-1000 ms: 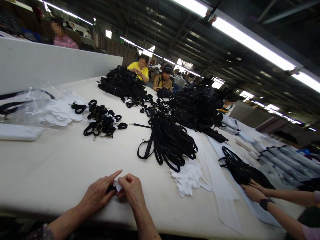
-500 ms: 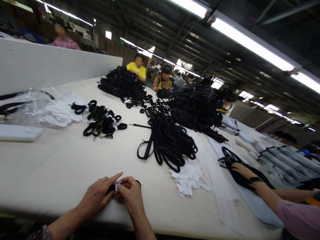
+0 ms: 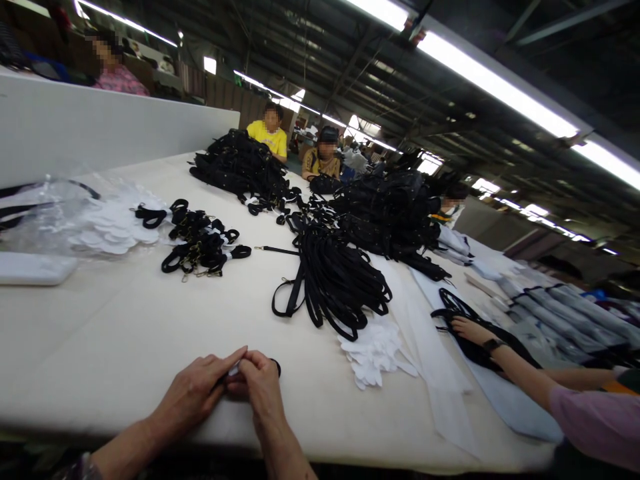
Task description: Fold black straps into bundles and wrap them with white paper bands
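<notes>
Plastic (image 3: 50,220) is lying at the left, touching white pieces (image 3: 115,227). Strap bundles (image 3: 200,243) are resting on the table (image 3: 125,333). Below them, the left hand (image 3: 190,390) is curling its fingers closed on the strap (image 3: 277,367), index finger reaching out. The strap is lying between and under the 2 hands, mostly hidden, its loop showing past the right hand (image 3: 263,387), whose thumb and fingers are pinching the slip (image 3: 235,368) closed. Long straps (image 3: 340,273) are heaping farther right; a co-worker's hand (image 3: 470,330) is touching a black bag (image 3: 513,341).
</notes>
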A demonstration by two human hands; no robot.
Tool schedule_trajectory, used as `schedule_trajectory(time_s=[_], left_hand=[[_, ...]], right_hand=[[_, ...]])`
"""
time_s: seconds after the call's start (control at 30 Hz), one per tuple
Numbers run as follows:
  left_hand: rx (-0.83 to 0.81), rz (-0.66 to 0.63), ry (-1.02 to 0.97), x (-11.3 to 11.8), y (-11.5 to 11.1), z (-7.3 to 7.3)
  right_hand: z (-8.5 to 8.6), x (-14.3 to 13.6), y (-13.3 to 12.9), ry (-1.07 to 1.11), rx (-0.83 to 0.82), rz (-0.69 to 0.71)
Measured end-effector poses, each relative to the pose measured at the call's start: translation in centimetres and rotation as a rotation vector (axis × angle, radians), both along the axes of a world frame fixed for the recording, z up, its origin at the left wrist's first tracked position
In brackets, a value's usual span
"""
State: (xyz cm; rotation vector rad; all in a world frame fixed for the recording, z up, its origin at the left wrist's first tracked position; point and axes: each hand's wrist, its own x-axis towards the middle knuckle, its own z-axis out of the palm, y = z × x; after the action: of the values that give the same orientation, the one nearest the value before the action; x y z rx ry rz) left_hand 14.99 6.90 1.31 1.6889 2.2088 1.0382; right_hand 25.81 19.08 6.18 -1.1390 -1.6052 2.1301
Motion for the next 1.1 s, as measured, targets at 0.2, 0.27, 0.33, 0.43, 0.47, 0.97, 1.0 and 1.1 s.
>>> schedule_trajectory(time_s=[0.2, 0.27, 0.33, 0.43, 0.47, 0.97, 1.0, 1.1], left_hand=[[-0.005, 0.007, 0.003, 0.0, 0.0, 0.2], [-0.007, 0.029, -0.004, 0.1, 0.0, 0.2], [-0.009, 0.061, -0.011, 0.1, 0.0, 0.2], [0.009, 0.086, -0.023, 0.2, 0.1, 0.1], [0.016, 0.083, -0.027, 0.2, 0.1, 0.1], [-0.170, -0.073, -0.044, 0.1, 0.5, 3.5], [-0.190, -0.078, -0.047, 0.2, 0.6, 4.0], [-0.237, -0.115, -0.107, -0.1, 1.0, 5.7]], right_hand=[[1.1, 0.1, 0.7, -0.038, -0.009, 0.078], [1.1, 0.1, 0.8, -0.049, 0.029, 0.113], [1.1, 0.2, 0.8, -0.045, 0.080, 0.143], [1.8, 0.6, 0.6, -0.068, 0.301, 0.188], [2.1, 0.9, 0.6, -0.091, 0.418, 0.197], [4.5, 2.4, 1.6, 0.041, 0.798, 0.068], [4.7, 2.5, 1.6, 0.047, 0.859, 0.092], [5.2, 3.0, 1.3, 0.151, 1.127, 0.151]])
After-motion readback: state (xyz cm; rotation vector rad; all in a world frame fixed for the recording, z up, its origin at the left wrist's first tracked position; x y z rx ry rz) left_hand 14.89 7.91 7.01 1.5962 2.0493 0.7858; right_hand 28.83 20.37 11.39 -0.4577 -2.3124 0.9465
